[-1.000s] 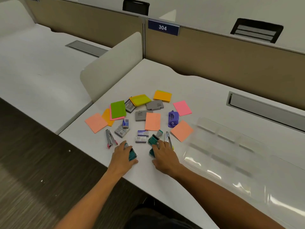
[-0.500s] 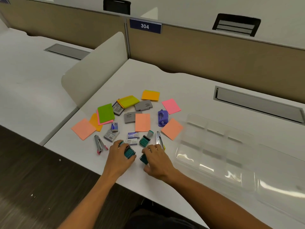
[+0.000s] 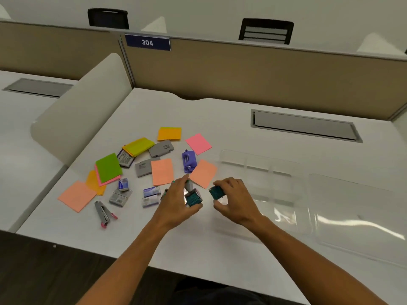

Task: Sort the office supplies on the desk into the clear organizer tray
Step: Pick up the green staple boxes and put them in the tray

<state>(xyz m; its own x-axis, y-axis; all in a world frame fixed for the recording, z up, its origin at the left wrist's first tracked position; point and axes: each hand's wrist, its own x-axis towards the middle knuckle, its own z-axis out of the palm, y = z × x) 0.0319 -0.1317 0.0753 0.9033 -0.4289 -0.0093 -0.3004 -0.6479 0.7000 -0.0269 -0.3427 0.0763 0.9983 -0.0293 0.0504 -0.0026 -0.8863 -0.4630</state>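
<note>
- Left hand (image 3: 176, 205) clamped on a teal stamp (image 3: 193, 198); right hand (image 3: 236, 200) pinching another teal block (image 3: 217, 192), both lifted off the counter (image 3: 220, 249).
- Risk: loose fingertip pinch, a block could drop short of the clear tray (image 3: 264, 186).
- Left stamp tilts, long axis running up-left, teal face toward the camera.

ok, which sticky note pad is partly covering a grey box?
The yellow sticky note pad: it overlaps the printed grey box at its left end. The other pads cover only desk or other pads.

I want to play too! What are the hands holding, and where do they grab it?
Each hand pinches a small teal stamp by its sides: left hand one, right hand another.
</note>
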